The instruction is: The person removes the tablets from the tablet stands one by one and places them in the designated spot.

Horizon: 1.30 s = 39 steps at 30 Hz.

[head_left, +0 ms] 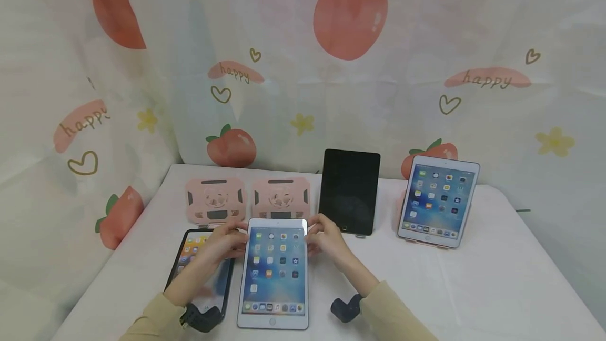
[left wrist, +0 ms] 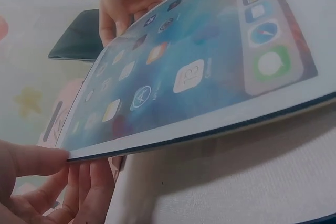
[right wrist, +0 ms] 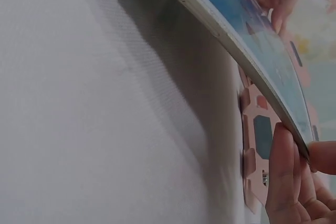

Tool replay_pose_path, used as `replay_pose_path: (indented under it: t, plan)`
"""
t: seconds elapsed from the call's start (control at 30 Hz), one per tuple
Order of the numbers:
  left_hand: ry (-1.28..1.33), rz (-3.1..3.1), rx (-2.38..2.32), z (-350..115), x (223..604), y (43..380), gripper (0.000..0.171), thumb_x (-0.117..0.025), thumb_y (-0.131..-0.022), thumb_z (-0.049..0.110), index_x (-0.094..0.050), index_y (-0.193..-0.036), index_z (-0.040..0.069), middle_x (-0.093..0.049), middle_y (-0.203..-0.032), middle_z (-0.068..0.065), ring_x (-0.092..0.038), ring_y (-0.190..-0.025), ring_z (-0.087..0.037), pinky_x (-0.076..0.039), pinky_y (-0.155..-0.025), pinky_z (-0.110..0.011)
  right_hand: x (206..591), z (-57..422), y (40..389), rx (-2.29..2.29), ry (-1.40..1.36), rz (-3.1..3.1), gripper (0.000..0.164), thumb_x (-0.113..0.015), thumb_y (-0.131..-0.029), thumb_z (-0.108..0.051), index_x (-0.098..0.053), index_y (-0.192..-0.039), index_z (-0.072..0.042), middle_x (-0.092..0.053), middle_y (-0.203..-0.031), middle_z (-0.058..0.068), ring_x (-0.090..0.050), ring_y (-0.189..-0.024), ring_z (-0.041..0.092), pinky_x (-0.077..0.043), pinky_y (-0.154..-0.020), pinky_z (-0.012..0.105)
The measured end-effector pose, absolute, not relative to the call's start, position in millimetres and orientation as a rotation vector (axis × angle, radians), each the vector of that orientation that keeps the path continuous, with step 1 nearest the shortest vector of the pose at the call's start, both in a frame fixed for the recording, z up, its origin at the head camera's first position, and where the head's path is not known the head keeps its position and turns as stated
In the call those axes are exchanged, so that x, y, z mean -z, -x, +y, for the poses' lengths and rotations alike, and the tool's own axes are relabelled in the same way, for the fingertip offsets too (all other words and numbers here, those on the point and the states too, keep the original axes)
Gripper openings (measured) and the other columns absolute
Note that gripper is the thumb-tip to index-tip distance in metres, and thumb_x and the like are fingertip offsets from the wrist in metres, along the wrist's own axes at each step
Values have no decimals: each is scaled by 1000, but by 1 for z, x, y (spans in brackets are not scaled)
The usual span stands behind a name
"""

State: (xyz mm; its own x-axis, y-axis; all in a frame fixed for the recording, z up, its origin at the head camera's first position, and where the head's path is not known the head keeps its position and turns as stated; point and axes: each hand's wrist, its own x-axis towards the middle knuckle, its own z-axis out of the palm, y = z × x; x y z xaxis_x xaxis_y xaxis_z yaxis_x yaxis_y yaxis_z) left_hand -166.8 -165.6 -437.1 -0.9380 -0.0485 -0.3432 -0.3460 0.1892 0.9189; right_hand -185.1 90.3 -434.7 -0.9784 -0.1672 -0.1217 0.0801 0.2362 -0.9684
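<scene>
A white-framed tablet (head_left: pixel 273 272) with its screen lit is in front of me. My left hand (head_left: pixel 227 240) pinches its upper left corner, with the thumb (left wrist: pixel 39 161) on the screen side and the fingers beneath. At the upper right corner my right hand (head_left: pixel 327 238) pinches it the same way. Both wrist views show this tablet (right wrist: pixel 231 45) raised off the cloth at the held end. Two pink tablet stands (head_left: pixel 194 201) are just beyond it, partly hidden by the tablet and hands.
To the left lies a black-framed tablet (head_left: pixel 222 283), partly under my left forearm. A dark-screened tablet (head_left: pixel 349 193) leans upright at the back. Farther right another white tablet (head_left: pixel 437 201) leans on a pink stand. White cloth covers the table (head_left: pixel 502 288); a printed curtain hangs behind.
</scene>
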Motion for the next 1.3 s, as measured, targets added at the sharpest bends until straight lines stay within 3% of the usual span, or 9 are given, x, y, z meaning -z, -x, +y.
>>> replay_pose_path:
  t: [0.17,0.57,1.3]
  plan:
    - [385,2289,-1776,-166,442,168,27,-60,-88,5,-57,-115,3,-62,-86,-6,-61,-72,-15,-56,-67,-27,439,87,185,1791,102,2318,33,-59,-78,6,-53,-110,3,-57,-75,9,-62,-53,15,-57,-53,36]
    - [296,2552,-1540,-162,447,171,20,-61,-88,3,-60,-107,1,-61,-85,-10,-59,-69,-15,-55,-58,-26,447,82,185,1610,167,2433,28,-59,-83,3,-53,-111,3,-59,-85,14,-65,-61,16,-58,-57,31]
    - [152,2757,-1201,-155,445,168,27,-59,-90,7,-65,-113,-5,-69,-88,-10,-61,-68,-12,-51,-61,-26,451,84,182,1474,155,2512,26,-61,-85,-3,-56,-110,4,-62,-80,10,-63,-61,12,-57,-58,26]
